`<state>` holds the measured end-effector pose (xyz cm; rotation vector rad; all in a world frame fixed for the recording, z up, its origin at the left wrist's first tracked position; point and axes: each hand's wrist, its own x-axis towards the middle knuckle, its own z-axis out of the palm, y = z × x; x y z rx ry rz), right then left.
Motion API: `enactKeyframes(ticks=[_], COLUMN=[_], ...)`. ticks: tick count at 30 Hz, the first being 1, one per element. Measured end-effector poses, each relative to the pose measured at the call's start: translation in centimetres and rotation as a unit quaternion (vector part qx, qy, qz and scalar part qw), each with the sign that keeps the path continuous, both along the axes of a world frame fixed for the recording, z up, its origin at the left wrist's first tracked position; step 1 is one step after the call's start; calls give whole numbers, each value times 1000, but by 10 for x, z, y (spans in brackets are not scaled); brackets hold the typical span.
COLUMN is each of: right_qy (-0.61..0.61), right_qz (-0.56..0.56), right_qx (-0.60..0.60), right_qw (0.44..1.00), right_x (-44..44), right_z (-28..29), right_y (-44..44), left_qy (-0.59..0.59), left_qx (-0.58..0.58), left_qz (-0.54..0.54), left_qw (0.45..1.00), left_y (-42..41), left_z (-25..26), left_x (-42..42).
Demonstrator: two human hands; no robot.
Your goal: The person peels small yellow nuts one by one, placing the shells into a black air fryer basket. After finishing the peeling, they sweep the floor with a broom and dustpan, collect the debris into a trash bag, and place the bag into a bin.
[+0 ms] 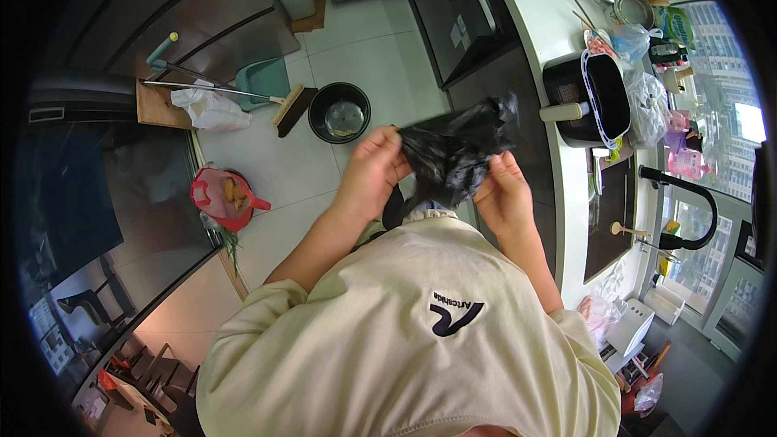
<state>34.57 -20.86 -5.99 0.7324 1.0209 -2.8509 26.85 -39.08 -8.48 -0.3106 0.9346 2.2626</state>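
Observation:
Between my two hands a thin black plastic bag (pixel 452 149) is stretched in front of my body, its far end blurred. My left hand (pixel 376 167) pinches one corner between thumb and fingers. At the opposite edge, my right hand (pixel 505 185) grips the plastic the same way. Past my left hand, a round black bin (pixel 314 122) stands on the tiled floor; a little clear or pale material shows at its bottom.
A broom (pixel 290 110) and a teal dustpan (pixel 261 82) stand by the bin. At left sits a red bag (pixel 209 194) with brownish contents. The white counter (pixel 567 218) along the right holds an air fryer basket (pixel 564 97), a sink (pixel 613 218) and a black faucet (pixel 707 194).

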Motion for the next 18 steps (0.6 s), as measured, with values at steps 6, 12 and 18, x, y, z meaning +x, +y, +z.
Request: enactKeyframes(ticks=[6, 12, 18], right_qy=[55, 14, -116], right_qz=[-51, -24, 316], right_qx=[-298, -146, 490], right_qw=[952, 989, 804], right_x=[9, -10, -18], right_z=[-45, -2, 39], right_y=[73, 100, 41], left_qy=[-156, 113, 145], left_qx=[275, -59, -388], left_qz=[-27, -326, -67], left_qw=[948, 937, 907], left_y=[-38, -51, -60], left_z=[-55, -23, -51], left_x=[-26, -12, -40])
